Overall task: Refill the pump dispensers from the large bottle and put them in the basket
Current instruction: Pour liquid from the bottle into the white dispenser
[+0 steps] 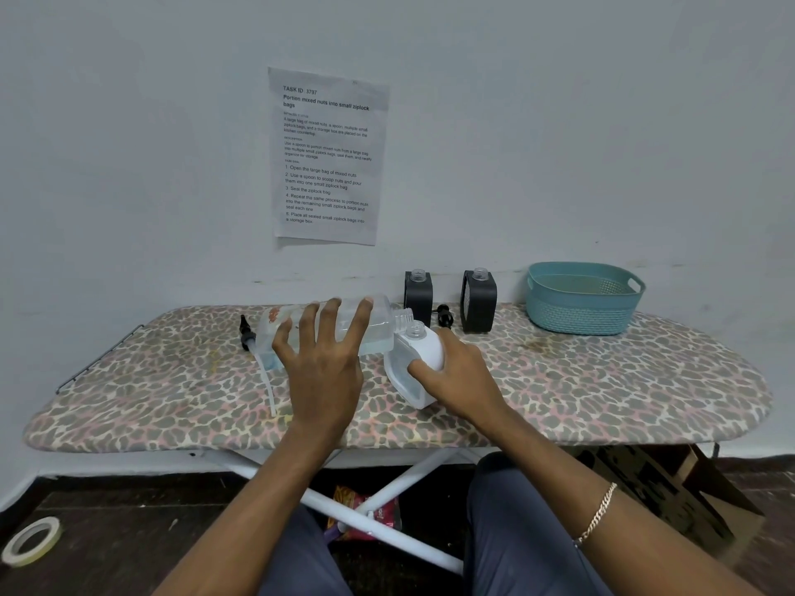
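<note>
Knees (512, 522) under ironing board (602, 380). Left hand (322, 367), fingers spread, wraps large bottle (383, 324), near-horizontal, mouth just above white dispenser (426, 350) neck. Right hand (460, 376) grips tilted dispenser. Judgement: align mouths, tip slowly, brace dispenser against spill. Basket (580, 316) far right, well apart.

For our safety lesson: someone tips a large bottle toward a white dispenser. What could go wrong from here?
The large bottle is nearly level, neck at the white dispenser, whose mouth is small; liquid may miss onto the board cover. The right hand holds that dispenser tilted; it might slip.
</note>
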